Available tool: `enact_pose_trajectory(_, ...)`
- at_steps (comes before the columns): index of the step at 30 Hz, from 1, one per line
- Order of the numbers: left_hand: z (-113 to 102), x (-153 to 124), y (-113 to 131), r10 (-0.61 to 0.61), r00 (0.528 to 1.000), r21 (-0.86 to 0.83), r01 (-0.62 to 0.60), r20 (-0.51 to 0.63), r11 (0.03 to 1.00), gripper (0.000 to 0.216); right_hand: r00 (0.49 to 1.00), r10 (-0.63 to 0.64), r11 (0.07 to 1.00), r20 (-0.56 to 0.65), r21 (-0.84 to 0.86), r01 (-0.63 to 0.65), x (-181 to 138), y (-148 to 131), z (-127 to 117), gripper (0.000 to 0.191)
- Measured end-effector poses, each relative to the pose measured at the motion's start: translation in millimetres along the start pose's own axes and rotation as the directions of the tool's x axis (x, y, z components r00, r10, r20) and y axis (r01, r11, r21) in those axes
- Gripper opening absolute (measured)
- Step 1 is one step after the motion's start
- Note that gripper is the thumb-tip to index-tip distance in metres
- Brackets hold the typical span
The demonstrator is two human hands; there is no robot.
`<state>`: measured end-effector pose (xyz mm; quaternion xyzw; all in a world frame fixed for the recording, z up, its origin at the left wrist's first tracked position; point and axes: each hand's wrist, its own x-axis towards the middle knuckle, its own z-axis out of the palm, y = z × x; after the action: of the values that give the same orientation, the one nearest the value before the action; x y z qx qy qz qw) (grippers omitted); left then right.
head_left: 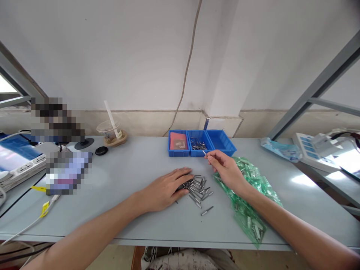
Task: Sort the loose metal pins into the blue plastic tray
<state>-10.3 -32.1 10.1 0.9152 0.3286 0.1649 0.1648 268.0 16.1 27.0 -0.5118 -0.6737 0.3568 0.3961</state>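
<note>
1. Head view, center: the left hand (165, 189) lies palm down over the left part of a pile of metal pins (199, 187). Its fingers are extended and slightly apart, not closed in a grip.
2. Head view, right of center: the right hand (226, 168) pinches a single pin (204, 152) between thumb and index finger. The pin's tip points to the upper left, in front of the middle bin; contact with the bin cannot be determined.
3. The pile rests on the gray table (126, 228) at center; one loose pin (207, 210) lies just below it.
4. Three blue bins stand side by side above the pile. The left bin (179, 153) contains a red card (178, 137); the middle bin (200, 153) contains pins; the right bin (221, 139) adjoins it.
5. A green plastic bag (249, 223) with pieces inside lies at lower right, partly beneath the right forearm.
6. A cup with a straw (108, 129) stands at left.
</note>
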Motion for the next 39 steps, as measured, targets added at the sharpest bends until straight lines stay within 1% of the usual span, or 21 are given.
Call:
enact_pose_trajectory(8,0.0,0.4,-0.2,0.029,1.000,-0.015,-0.029,0.007,0.999,0.049,1.000,0.000,1.000,-0.002,-0.008,0.000,-0.4,-0.7,-0.7,0.028)
enact_pose_trajectory(10,-1.4,0.4,0.6,0.027,1.000,-0.019,-0.027,0.012,0.999,0.054,1.000,0.000,1.000,-0.003,-0.005,0.000,-0.4,-0.4,-0.7,0.028)
enact_pose_trajectory(13,-3.9,-0.1,2.4,0.020,0.999,-0.025,-0.019,0.031,1.000,0.071,1.000,-0.005,1.000,-0.003,-0.004,0.005,-0.1,0.4,-0.6,0.028)
enact_pose_trajectory(15,-4.9,-0.6,3.0,0.018,0.999,-0.030,-0.017,0.038,0.999,0.074,1.000,-0.008,1.000,-0.002,-0.006,0.008,0.0,0.7,-0.6,0.028)
enact_pose_trajectory(21,-1.6,-1.1,0.3,0.037,0.999,-0.040,-0.037,0.005,0.999,0.055,1.000,-0.005,1.000,0.001,-0.012,0.005,-0.4,-0.5,-1.0,0.030)
enact_pose_trajectory(24,-0.6,-1.0,-0.5,0.039,0.999,-0.035,-0.039,0.003,0.999,0.052,1.000,-0.008,1.000,0.000,-0.014,0.008,-0.6,-0.9,-1.1,0.031)
enact_pose_trajectory(26,-1.4,-1.0,-0.1,0.046,0.999,-0.038,-0.046,0.007,0.998,0.060,1.000,-0.009,1.000,-0.003,-0.017,0.009,-0.5,-0.8,-1.1,0.031)
enact_pose_trajectory(29,-3.4,-0.9,0.6,0.056,0.998,-0.044,-0.055,0.026,0.998,0.086,1.000,-0.008,1.000,-0.008,-0.018,0.008,-0.5,-0.8,-1.2,0.031)
enact_pose_trajectory(31,-4.6,-0.8,0.7,0.056,0.998,-0.047,-0.054,0.037,0.997,0.092,1.000,-0.010,1.000,-0.008,-0.017,0.010,-0.6,-1.1,-1.3,0.031)
enact_pose_trajectory(39,-7.2,-0.7,-2.0,0.063,0.995,-0.069,-0.058,0.072,0.996,0.072,1.000,-0.018,1.000,-0.005,-0.020,0.018,-0.2,0.9,-0.7,0.032)
